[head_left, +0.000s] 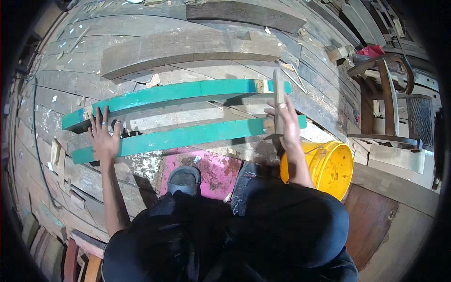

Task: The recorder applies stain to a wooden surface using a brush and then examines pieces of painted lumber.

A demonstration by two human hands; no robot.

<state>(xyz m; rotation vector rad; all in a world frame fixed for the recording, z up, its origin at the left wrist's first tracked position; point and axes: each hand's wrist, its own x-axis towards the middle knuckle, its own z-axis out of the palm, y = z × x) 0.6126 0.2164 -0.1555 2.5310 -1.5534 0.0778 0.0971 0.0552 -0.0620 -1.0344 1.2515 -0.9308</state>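
Note:
Two green-painted wooden beams lie side by side before me, the far beam [181, 94] and the near beam [188, 137]. Both have bare notched patches near their ends. My left hand [104, 137] rests over their left part, its fingers spread; the palm is on the near beam and the fingertips reach the far one. At the right end, my right hand [289, 120] grips a narrow wooden strip [278, 82]. That strip lies crosswise over both beams near their bare patches. Part of the strip is hidden by my fingers.
A yellow bucket [336, 169] lies tipped beside my right forearm. Beyond the green beams are a brown timber [188, 51] and another timber [244, 13]. A wooden chair frame [387, 98] stands at right. A pink board [218, 174] is under my feet. Wood scraps litter the plank floor.

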